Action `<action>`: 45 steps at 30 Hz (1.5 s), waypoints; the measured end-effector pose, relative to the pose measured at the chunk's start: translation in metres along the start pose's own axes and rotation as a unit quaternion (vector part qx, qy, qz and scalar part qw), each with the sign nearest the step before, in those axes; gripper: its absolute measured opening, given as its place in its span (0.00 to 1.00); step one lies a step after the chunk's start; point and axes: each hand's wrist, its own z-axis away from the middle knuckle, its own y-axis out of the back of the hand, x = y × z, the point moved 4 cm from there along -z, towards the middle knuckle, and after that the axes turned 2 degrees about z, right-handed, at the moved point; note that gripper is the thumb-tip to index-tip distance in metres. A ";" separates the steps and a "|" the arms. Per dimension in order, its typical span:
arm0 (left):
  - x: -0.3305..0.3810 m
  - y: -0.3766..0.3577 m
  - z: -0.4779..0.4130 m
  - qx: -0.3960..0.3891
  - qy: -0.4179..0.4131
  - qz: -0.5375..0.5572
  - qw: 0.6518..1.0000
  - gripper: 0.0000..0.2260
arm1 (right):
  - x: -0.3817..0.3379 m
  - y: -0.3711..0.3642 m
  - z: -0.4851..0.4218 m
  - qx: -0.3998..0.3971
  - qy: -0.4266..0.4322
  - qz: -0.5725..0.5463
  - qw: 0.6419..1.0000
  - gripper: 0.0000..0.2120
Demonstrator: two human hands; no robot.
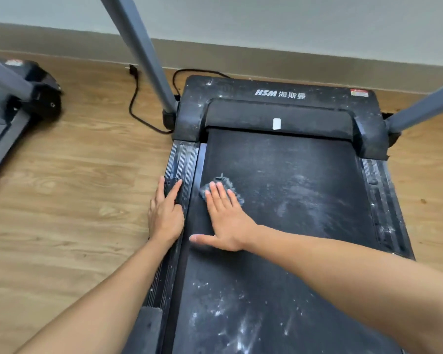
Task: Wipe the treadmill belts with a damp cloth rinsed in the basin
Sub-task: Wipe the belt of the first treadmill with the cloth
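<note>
In the head view, the right hand [225, 221] lies flat, its straight fingers pressing the grey cloth [226, 182] onto the belt [279, 154], while the left hand [165, 213] rests open on the side rail [182, 159] just beside it; firm overlapping strokes toward the white dust [299, 192] to its right should clean best.

Indoor exercise room, either a small gym or a home workout space; which of the two cannot be told. A treadmill [279, 95] with a dusty black belt [292, 175] and grey uprights [138, 47] stands near a second treadmill [44, 85], seen at the left edge. Both rest on a wood-pattern floor [74, 187]. A plain pale wall [266, 19] with a brown skirting board [241, 60] runs behind them. A black power cord [133, 70] with its plug lies on the floor close to the wall.
</note>
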 end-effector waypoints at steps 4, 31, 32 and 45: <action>0.002 -0.001 0.004 0.035 -0.002 0.040 0.999 0.32 | -0.035 -0.011 0.006 -0.016 0.062 0.041 0.997 0.60; -0.018 -0.007 0.018 0.076 -0.094 -0.071 0.990 0.30 | -0.022 -0.018 0.026 0.009 0.011 0.007 1.000 0.60; -0.019 -0.006 0.018 0.074 -0.097 -0.063 0.990 0.31 | -0.037 -0.022 0.023 0.006 0.043 0.024 0.999 0.60; -0.015 -0.012 0.025 0.080 -0.102 -0.085 0.988 0.32 | 0.151 -0.030 0.205 0.039 -0.216 0.003 0.976 0.51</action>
